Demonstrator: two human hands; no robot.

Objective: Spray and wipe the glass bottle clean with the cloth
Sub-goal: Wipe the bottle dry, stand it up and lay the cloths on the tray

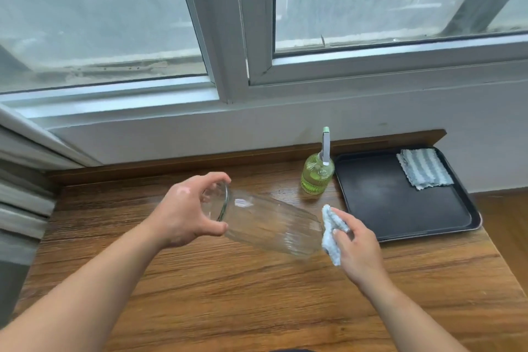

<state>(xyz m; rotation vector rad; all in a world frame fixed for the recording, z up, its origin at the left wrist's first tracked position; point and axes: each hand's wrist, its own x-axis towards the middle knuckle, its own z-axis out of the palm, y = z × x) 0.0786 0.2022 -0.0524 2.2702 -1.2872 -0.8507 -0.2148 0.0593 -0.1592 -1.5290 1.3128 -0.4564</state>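
head view: the only view, looking down at both hands.
landmark: a black tray lay on the wooden table, below the window.
glass bottle: the clear ribbed glass bottle was held off the table, left of the tray, nearly on its side, with its base toward the tray and its open mouth away from it.
left hand: the left hand gripped the mouth end, thumb and fingers curled round the rim, on the side far from the tray.
right hand: the right hand held a bunched pale blue cloth against the bottle's base, just beside the tray's near left corner.
spray bottle: the green spray bottle stood upright just beside the tray's far left corner, with no hand on it.
spare cloth: a folded striped cloth lay inside the tray, at its far right corner.
done so far: with the sprayer set down and cloth on glass, spraying looked finished and wiping was under way at the base.
left to do: probably the ribbed sides and rim. whether those were already wiped could not be told.
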